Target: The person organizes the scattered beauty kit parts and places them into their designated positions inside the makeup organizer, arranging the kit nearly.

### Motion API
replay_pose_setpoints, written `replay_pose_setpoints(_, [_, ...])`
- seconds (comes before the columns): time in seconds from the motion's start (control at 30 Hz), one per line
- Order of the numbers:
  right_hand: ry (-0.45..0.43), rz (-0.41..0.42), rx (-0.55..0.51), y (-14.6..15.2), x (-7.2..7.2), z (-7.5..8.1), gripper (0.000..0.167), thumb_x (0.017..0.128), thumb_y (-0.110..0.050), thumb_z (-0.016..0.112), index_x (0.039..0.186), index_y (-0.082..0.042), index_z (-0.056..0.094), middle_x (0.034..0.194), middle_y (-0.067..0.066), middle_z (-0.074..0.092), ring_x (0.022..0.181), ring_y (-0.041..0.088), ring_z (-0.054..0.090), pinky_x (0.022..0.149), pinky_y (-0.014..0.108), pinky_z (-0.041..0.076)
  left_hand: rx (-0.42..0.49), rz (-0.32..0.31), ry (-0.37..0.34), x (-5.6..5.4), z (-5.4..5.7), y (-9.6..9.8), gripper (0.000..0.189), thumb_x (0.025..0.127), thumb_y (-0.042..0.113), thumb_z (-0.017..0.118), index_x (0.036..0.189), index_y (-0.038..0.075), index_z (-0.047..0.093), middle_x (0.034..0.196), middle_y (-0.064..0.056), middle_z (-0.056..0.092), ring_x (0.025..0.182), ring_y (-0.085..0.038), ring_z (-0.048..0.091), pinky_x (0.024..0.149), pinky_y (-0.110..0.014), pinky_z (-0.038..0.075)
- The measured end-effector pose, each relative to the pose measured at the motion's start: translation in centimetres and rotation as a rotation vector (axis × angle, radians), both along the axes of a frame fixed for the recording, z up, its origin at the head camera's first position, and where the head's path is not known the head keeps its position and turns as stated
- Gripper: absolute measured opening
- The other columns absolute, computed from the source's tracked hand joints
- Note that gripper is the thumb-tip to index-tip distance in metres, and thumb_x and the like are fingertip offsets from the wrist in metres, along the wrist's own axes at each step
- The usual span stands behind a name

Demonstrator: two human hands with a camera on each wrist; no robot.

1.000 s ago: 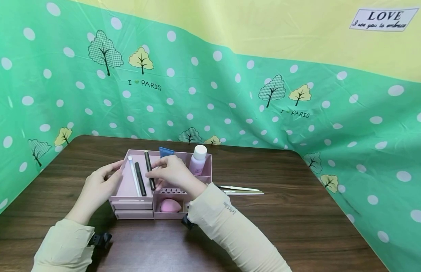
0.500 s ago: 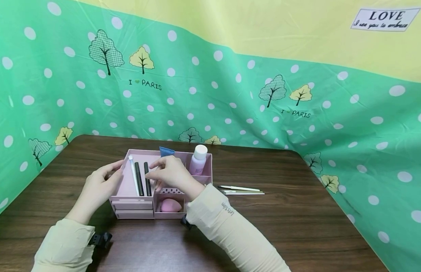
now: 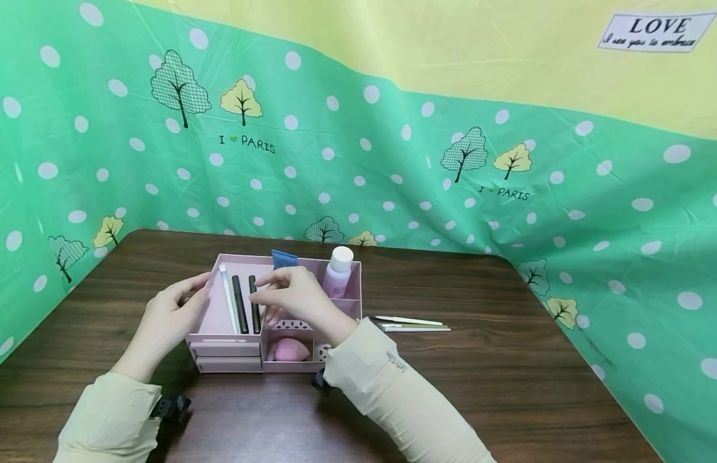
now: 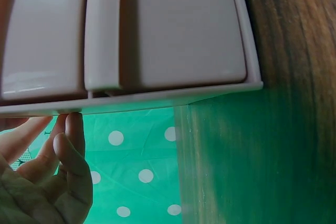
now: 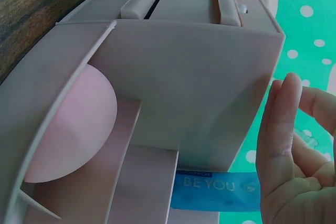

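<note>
A pink organizer box (image 3: 289, 367) stands on the table. Its raised left tray (image 3: 216, 321) holds a white-handled makeup brush (image 3: 228, 299) and two slim black pens: a left black pen (image 3: 239, 305) and a right black pen (image 3: 256, 316). My left hand (image 3: 172, 315) rests straight fingertips against the box's left side, as the left wrist view also shows. Over the right black pen hovers my right hand (image 3: 294, 297), its thumb and fingers loosely apart, the thumb overlapping the pen in the head view. In the right wrist view nothing shows between my right fingers (image 5: 286, 114); the pens are hidden there.
The box's other compartments hold a blue tube (image 3: 284, 258), a white-capped bottle (image 3: 337, 276) and a pink makeup sponge (image 3: 290, 350). Several thin brushes (image 3: 416, 325) lie on the wooden table (image 3: 508, 360) to the right. Behind hangs a green dotted cloth (image 3: 364, 173).
The right black pen, held raised a second ago, came down into the tray. Both black pens then shifted slightly right, as did my right hand. My left hand stayed put.
</note>
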State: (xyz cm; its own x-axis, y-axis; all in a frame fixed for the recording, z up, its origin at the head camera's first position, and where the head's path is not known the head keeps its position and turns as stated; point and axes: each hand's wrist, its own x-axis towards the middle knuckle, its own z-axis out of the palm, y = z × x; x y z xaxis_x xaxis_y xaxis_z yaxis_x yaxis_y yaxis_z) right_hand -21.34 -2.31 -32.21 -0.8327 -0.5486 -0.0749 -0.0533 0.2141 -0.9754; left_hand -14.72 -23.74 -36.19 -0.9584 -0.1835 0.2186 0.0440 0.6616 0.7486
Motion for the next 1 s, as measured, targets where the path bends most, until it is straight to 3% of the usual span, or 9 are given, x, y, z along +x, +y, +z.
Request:
replay_pose_setpoints(0.3, [0.047,0.018,-0.033,1.3,0.7,0.2,0.032,0.087,-0.009,0.073,0.117,0.003,0.068,0.086,0.023,0.068,0.053,0.013,0.061,0.055,0.029,0.056,-0.003,0.001,0.009,0.1,0.0,-0.1,0.045,0.104,0.028,0.046,0.141,0.004,0.054,0.09,-0.013,0.057,0.071,-0.013,0.045,0.06,-0.028,0.039])
replay_pose_setpoints(0.43, [0.083,0.018,-0.033,1.9,1.1,0.3,0.034,0.088,-0.009,0.072,0.118,0.006,0.067,0.09,0.025,0.069,0.054,0.011,0.061,0.057,0.029,0.057,-0.003,0.0,0.006,0.1,0.0,0.0,0.045,0.104,0.028,0.045,0.141,0.004,0.054,0.091,-0.014,0.058,0.07,-0.013,0.045,0.06,-0.028,0.039])
replay_pose_setpoints(0.8, [0.132,-0.013,-0.057,4.2,1.8,0.8,0.032,0.088,-0.011,0.072,0.115,0.004,0.069,0.088,0.012,0.072,0.062,0.01,0.063,0.068,0.033,0.059,-0.011,-0.003,0.016,0.0,0.0,0.0,0.045,0.104,0.027,0.045,0.14,0.003,0.055,0.104,-0.018,0.062,0.078,-0.019,0.047,0.063,-0.028,0.039])
replay_pose_setpoints(1.0, [0.125,-0.029,-0.098,5.3,2.1,1.0,0.032,0.087,-0.01,0.072,0.116,0.004,0.068,0.093,0.014,0.072,0.067,0.013,0.066,0.073,0.037,0.059,-0.009,-0.002,0.01,0.0,0.1,0.0,0.045,0.104,0.028,0.045,0.14,0.003,0.054,0.099,-0.016,0.061,0.075,-0.016,0.046,0.063,-0.028,0.039])
